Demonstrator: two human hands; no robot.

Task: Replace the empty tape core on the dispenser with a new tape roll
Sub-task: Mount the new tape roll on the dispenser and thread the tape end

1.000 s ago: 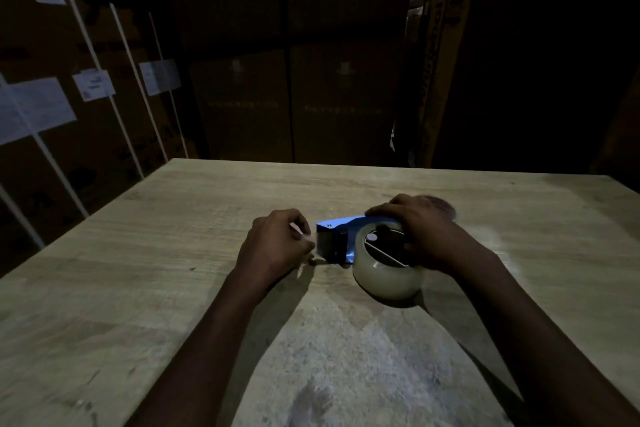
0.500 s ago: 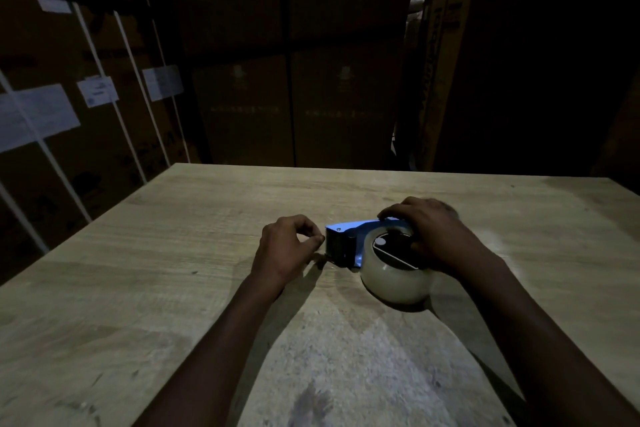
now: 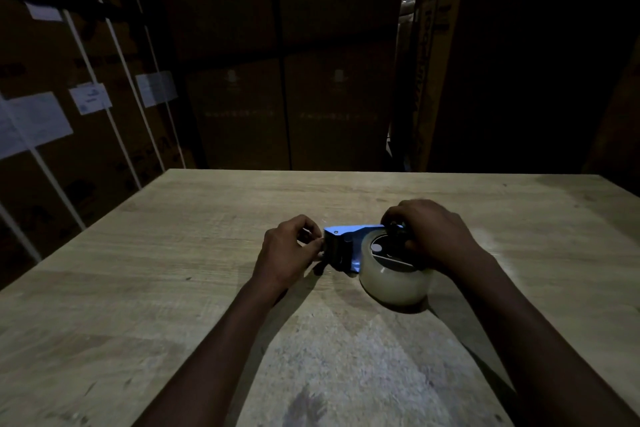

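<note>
A blue tape dispenser lies on its side on the wooden table. A clear tape roll sits on the dispenser's hub. My right hand covers the roll's far side and the dispenser's rear, fingers curled over them. My left hand is at the dispenser's front end, thumb and fingers pinched together against it; whether a tape end is between them is too dark to tell. The dispenser's handle is hidden under my right hand.
Stacked cardboard boxes with white straps and paper labels stand behind and left of the table. A tall box rises at the back right. The table's far edge lies beyond my hands.
My left hand has moved right and now touches the dispenser's front end. My right hand has stayed on the roll and dispenser.
</note>
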